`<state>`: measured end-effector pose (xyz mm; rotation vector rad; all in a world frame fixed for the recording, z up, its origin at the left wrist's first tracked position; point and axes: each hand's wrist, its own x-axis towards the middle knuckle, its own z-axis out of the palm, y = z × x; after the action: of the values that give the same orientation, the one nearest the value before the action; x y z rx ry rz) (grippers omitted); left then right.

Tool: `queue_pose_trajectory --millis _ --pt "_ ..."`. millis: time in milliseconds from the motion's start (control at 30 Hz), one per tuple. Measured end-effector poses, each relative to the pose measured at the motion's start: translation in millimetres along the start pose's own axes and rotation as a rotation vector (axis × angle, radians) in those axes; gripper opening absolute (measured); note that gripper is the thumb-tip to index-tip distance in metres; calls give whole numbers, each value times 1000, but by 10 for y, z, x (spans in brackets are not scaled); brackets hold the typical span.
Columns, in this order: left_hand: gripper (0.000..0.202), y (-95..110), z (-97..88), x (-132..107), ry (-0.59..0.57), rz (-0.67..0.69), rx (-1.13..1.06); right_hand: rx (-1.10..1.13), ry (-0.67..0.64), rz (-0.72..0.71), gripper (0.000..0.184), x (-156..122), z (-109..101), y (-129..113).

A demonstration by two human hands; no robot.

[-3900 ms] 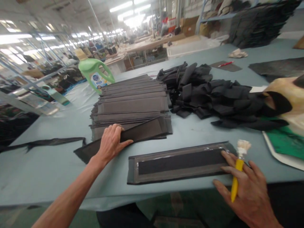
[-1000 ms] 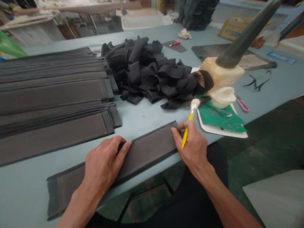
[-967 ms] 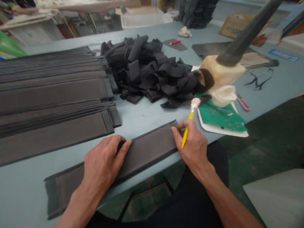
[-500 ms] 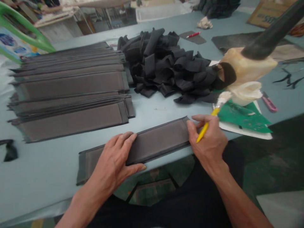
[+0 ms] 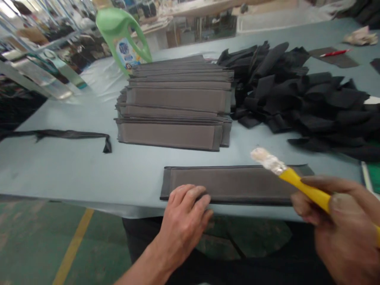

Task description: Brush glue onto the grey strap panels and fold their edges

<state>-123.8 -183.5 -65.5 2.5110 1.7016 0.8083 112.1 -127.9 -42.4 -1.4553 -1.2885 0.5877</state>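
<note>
A long dark grey-brown fabric panel (image 5: 228, 184) with black edges lies flat along the near table edge. My left hand (image 5: 187, 217) is at its near edge toward the left end, fingers bent over the edge and closed on it. My right hand (image 5: 341, 213), slightly blurred, is closed around the yellow handle of a paintbrush (image 5: 303, 188). Its whitish, coated bristles point left and up, above the far edge of the panel. The panel's right end is partly hidden behind the brush and hand.
Behind the panel lies a stack of similar panels (image 5: 172, 134), beside a heap of black fabric strips (image 5: 297, 91). A green detergent bottle (image 5: 121, 39) stands at the back. A black strip (image 5: 71, 134) lies left; a red pen (image 5: 335, 53) is at back right.
The view has swung left. My left hand has slid toward the panel's left end and its fingers have curled. The brush has come off my right hand's far side, bristles now pointing left over the panel.
</note>
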Motion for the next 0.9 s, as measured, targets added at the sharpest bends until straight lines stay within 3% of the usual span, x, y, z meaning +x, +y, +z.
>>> queue_pose_trajectory --millis 133,267,400,900 --pt "20 -92 69 -232 94 -37 0 312 -176 195 38 -68 320 -81" --pt "21 -100 154 -279 162 -87 4 338 -304 243 41 -149 649 -171" --pt "22 -55 184 -314 206 -158 43 339 -352 251 39 -172 876 -216" --pt "26 -47 287 -419 239 -197 -31 226 -480 208 41 -187 1151 -350"
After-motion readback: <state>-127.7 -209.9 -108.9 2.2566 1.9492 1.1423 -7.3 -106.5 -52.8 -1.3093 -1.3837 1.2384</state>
